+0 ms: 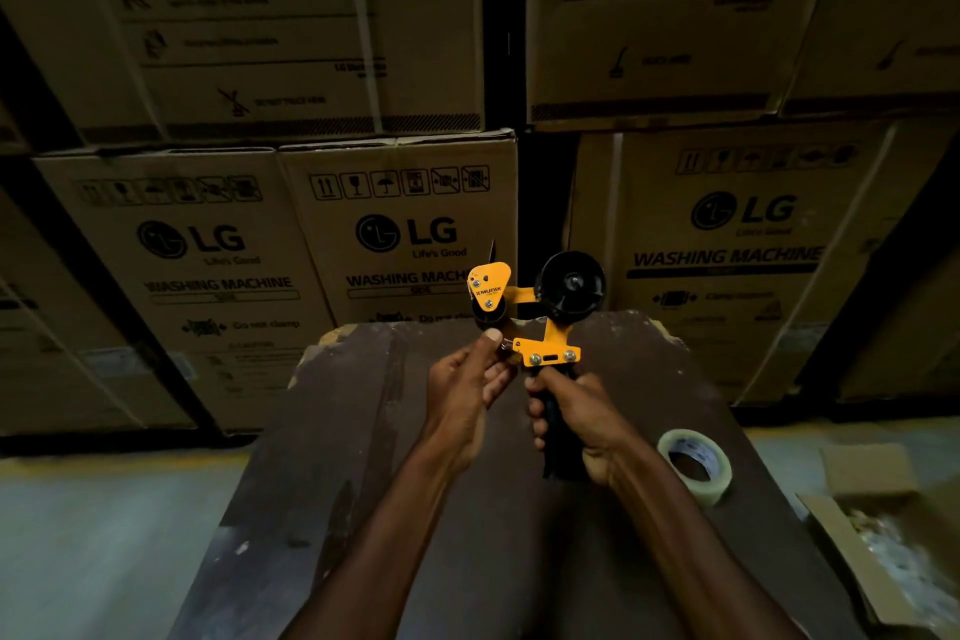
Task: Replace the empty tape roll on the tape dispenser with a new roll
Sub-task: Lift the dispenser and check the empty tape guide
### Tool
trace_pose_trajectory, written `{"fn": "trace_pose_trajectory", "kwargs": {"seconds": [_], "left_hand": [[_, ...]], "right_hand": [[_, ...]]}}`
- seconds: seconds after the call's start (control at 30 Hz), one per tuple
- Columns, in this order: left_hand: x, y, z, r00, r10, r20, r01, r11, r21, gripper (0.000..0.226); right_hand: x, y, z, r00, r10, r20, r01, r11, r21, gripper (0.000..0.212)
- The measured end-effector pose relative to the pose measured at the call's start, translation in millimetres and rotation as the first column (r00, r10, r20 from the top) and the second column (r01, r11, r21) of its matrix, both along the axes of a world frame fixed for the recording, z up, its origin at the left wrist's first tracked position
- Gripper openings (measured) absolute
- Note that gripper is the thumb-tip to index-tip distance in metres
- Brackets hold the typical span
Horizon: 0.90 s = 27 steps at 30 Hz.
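Note:
I hold a yellow and black tape dispenser (540,322) upright above a dark wooden table (363,457). My right hand (582,426) is wrapped around its black handle. My left hand (467,395) pinches the dispenser's lower front end, thumb up against the black roller under the yellow plate. The black hub wheel (571,283) at the top right carries no tape. A new roll of clear tape (696,465) lies flat on the table to the right of my right forearm, untouched.
An open cardboard box (883,535) with pale contents sits at the table's right edge. Stacked washing machine cartons (405,234) form a wall right behind the table. Grey floor (104,535) shows to the left.

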State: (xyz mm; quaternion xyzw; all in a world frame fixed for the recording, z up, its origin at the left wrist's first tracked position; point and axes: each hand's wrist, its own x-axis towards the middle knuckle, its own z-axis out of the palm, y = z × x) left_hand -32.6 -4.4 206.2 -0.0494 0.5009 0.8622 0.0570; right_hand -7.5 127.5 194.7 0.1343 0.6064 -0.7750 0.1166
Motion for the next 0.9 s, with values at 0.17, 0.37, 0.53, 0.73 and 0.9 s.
{"fn": "trace_pose_trajectory", "kwargs": {"seconds": [0.17, 0.37, 0.53, 0.73, 0.9], "left_hand": [[1.6, -0.9, 0.9, 1.0, 0.005, 0.005, -0.006, 0.999, 0.042, 0.013], [12.3, 1.0, -8.6, 0.999, -0.042, 0.016, 0.041, 0.999, 0.029, 0.016], [10.9, -5.9, -14.7, 0.996, -0.087, 0.009, 0.088, 0.993, -0.076, 0.025], [16.2, -18.4, -16.9, 0.993, -0.058, -0.106, 0.021, 0.946, -0.322, 0.018], [22.5, -27.0, -22.5, 0.979, 0.049, -0.197, -0.137, 0.874, -0.465, 0.015]], "right_hand": [[0.0, 0.2, 1.2, 1.0, 0.009, -0.01, -0.009, 1.0, -0.006, 0.012], [-3.9, 3.6, 9.9, 1.0, -0.001, -0.03, 0.001, 1.0, -0.002, 0.009], [-3.5, 7.7, 4.4, 1.0, 0.015, -0.018, -0.014, 1.0, 0.019, 0.012], [-0.2, 6.4, -3.6, 1.0, 0.001, 0.001, -0.001, 1.0, 0.027, 0.014], [3.1, 7.9, -22.6, 0.999, -0.007, 0.043, 0.005, 0.999, 0.035, 0.009]]}}
